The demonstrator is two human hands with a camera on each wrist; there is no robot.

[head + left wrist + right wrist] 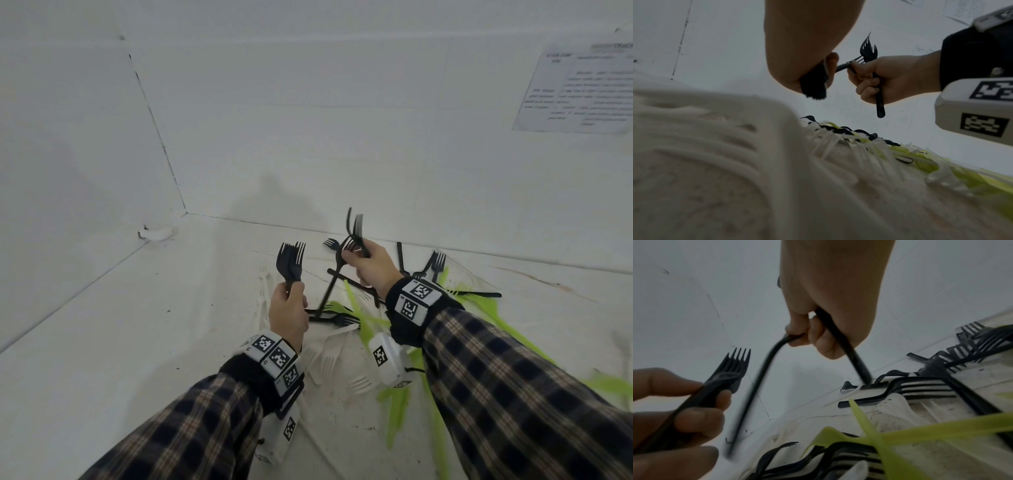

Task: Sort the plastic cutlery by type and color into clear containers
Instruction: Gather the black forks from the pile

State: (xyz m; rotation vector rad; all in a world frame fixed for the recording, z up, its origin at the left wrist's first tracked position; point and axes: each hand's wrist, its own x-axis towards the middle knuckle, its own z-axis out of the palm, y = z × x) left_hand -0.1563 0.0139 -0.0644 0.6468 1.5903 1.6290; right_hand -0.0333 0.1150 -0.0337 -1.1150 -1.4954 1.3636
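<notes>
Left hand [287,317] grips a bunch of black forks [291,262] upright, fingers curled round the handles; right hand [371,265] pinches more black forks [354,233] above the mixed pile [359,329].

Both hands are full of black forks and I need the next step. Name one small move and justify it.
Probably pass the black forks in the right hand across to the stack of black forks the left hand holds upright: same type and colour, hands close together, and more cutlery remains on the table.

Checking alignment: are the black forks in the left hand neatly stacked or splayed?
Stacked: the black forks nest, tines up, in the left hand.
</notes>
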